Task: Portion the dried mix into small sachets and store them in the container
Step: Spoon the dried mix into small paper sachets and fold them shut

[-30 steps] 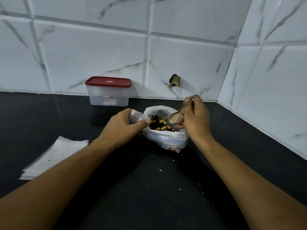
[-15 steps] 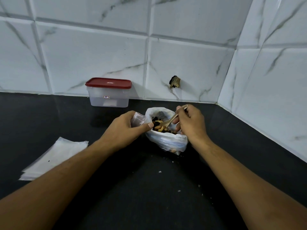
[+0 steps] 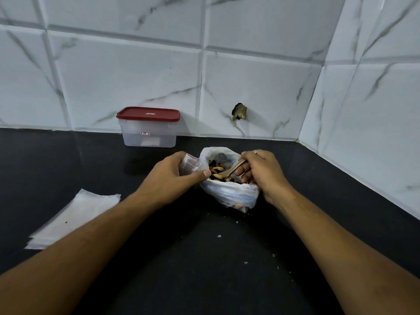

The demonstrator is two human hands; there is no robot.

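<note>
Empty sachets [image 3: 75,214] lie stacked on the desk [image 3: 204,269] at lower left; the lidded container [image 3: 148,133] stands above them. At centre, the grip of the left hand [image 3: 168,181] pinches one sachet [image 3: 190,164] beside the bag [image 3: 229,194] of mix [image 3: 216,172]; the grip of the right hand [image 3: 263,173] clamps a spoon [image 3: 233,169] dipped in it.

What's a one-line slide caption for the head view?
Right hand holds a spoon in the bag of dried mix; left hand grips a small sachet beside it.
</note>
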